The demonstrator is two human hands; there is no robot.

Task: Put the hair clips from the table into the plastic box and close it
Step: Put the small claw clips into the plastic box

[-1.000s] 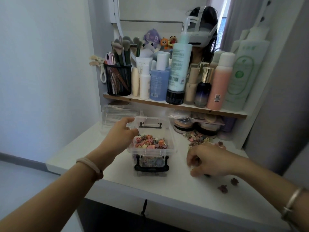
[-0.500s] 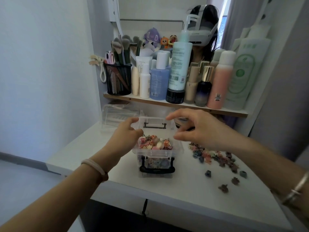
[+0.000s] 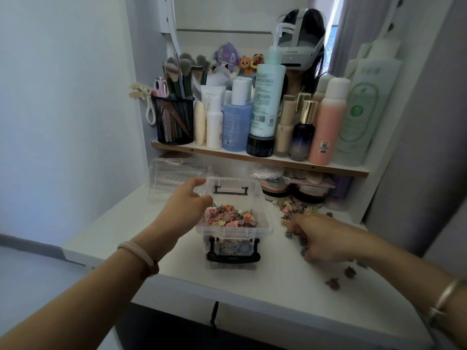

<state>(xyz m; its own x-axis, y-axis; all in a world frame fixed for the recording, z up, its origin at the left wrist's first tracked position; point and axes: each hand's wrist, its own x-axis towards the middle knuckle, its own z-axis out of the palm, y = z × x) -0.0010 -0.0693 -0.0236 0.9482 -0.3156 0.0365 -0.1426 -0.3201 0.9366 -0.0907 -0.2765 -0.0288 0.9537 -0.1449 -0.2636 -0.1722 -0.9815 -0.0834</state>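
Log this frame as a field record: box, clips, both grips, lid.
plastic box: open, upright on the white table
clips in box: heaped near the rim
loose hair clips: pile right of the box, a few strays nearer the table edge
left grip: holds the box's left rim
right grip: fingers curled down on the loose clips; hold hidden
clear lid: off, lying behind-left of the box
task: unfinished

A white table point(image 3: 252, 294) and shelf point(image 3: 278, 161) meet a pale wall point(image 3: 63, 109), curtain point(image 3: 358, 29) perhaps right.
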